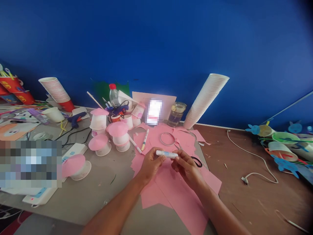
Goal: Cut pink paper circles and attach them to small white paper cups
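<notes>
A small white tube with blue print (167, 154) is held level between my two hands, above pink paper. My left hand (152, 164) pinches its left end between thumb and fingers. At the right end, my right hand (187, 165) grips it with thumb and fingertips. Beneath lie overlapping pink paper sheets (181, 195), some cut to jagged edges. Past the tube rest a clear ring like a tape roll (167, 139) and a white marker (145, 139). A black loop handle (197, 162) shows beside my right hand, the rest of it partly hidden.
White paper cups with pink paper tops (118, 129) stand left, near a power strip (70, 153). Behind are a bright phone (154, 112), a lidded glass jar (177, 114) and a tall leaning cup stack (207, 99). A white cable (259, 153) lies on the brown table at right.
</notes>
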`<action>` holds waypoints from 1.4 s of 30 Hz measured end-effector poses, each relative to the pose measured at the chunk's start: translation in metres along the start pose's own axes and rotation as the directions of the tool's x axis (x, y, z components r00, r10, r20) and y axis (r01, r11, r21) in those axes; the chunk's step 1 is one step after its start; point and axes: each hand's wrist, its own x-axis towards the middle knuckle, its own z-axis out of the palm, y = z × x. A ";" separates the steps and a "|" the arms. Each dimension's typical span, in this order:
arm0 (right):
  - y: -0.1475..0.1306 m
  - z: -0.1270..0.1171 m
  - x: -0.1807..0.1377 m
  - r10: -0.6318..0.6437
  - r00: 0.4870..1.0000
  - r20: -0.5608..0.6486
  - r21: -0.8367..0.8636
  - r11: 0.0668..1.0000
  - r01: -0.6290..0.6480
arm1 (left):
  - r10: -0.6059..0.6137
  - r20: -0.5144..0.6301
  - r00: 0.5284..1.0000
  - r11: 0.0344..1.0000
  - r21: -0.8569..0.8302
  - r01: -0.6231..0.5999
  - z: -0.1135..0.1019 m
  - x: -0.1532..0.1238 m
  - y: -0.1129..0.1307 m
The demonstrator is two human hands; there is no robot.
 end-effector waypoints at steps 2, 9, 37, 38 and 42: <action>0.002 0.000 0.001 0.024 0.999 -0.024 -0.049 0.998 -0.025 | 0.003 0.016 1.000 1.000 -0.002 -0.003 0.000 0.000 -0.001; 0.005 -0.003 0.001 0.071 0.997 0.043 0.077 0.994 -0.074 | -0.016 0.013 1.000 0.999 -0.036 0.017 0.000 0.000 -0.003; 0.007 -0.026 0.008 -0.185 0.980 0.075 -0.443 0.874 0.199 | 0.015 0.438 0.899 0.324 0.849 -0.419 -0.034 0.010 -0.004; 0.006 -0.026 0.007 -0.191 0.977 0.094 -0.488 0.847 0.213 | -0.011 0.438 0.899 0.313 0.855 -0.413 -0.034 0.010 -0.004; 0.002 -0.018 0.002 -0.206 0.962 0.177 -0.631 0.727 0.272 | -0.086 0.432 0.898 0.343 0.859 -0.380 -0.037 0.011 -0.004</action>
